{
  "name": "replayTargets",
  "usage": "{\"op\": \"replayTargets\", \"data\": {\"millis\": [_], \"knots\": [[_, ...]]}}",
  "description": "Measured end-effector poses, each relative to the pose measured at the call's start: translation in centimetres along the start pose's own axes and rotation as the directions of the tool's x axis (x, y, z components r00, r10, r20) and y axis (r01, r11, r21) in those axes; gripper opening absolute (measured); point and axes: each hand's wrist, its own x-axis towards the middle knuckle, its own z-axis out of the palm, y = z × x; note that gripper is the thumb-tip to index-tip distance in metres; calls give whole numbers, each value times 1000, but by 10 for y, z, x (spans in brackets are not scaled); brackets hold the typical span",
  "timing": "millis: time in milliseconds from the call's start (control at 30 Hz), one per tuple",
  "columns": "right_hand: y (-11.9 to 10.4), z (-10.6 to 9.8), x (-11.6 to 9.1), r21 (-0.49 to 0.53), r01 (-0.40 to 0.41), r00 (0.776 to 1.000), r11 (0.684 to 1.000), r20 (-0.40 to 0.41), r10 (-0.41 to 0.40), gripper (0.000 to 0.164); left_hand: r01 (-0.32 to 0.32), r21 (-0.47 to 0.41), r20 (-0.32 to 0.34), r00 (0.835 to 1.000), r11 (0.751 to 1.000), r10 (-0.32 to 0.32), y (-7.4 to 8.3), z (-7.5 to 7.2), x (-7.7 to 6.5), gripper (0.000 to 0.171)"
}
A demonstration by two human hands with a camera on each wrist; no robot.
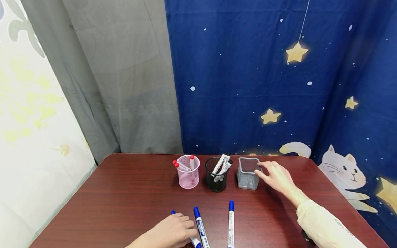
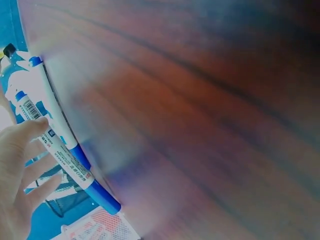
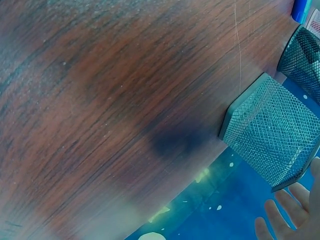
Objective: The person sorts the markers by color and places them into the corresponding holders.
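My left hand (image 1: 173, 229) is at the near edge of the view, low over the table, with a blue-capped whiteboard marker (image 2: 67, 162) between thumb and fingers. Just right of it lies a second blue marker (image 1: 201, 229), and farther right a third blue marker (image 1: 231, 224), cap pointing away from me. At the back right, my right hand (image 1: 276, 175) reaches the right side of a grey square mesh pen holder (image 1: 248, 181). Thumb and forefinger touch around its rim, the fingers extended and spread in the right wrist view. Nothing shows inside that holder.
Left of the grey holder stands a black round mesh pen holder (image 1: 216, 184) with several black-capped markers. Beside it is a pink mesh pen holder (image 1: 188, 181) holding red-capped markers. The dark red wooden table (image 1: 124, 196) ends at grey and blue curtains behind.
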Motion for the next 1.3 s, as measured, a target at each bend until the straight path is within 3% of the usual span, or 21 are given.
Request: {"op": "replayTargets", "data": {"millis": [333, 567, 700, 867, 1133, 1200, 1300], "knots": [[-1, -3, -1, 4, -12, 1000, 1000, 2, 12, 38, 11, -85, -24, 1000, 996, -13, -3, -13, 7, 19], [-1, -2, 0, 5, -16, 1000, 1000, 11, 16, 39, 55, -155, -34, 998, 986, -60, -6, -24, 12, 21], [-1, -2, 0, 3, -13, 1000, 1000, 6, 13, 38, 61, -231, -86, 993, 971, -83, -9, -31, 16, 21], [-1, -2, 0, 5, -19, 1000, 1000, 10, 19, 38, 64, -342, -142, 983, 938, -118, -13, -38, 22, 18], [-2, -3, 0, 5, -23, 999, 1000, 22, 23, 38, 114, -437, -129, 974, 892, -188, -16, -43, 31, 14], [-2, -3, 0, 6, -23, 1000, 1000, 20, 23, 38, 122, -467, -131, 970, 876, -205, -16, -43, 33, 13], [-2, -2, 0, 8, -23, 1000, 1000, 19, 22, 38, 127, -539, -134, 963, 832, -234, -17, -43, 36, 13]]}}
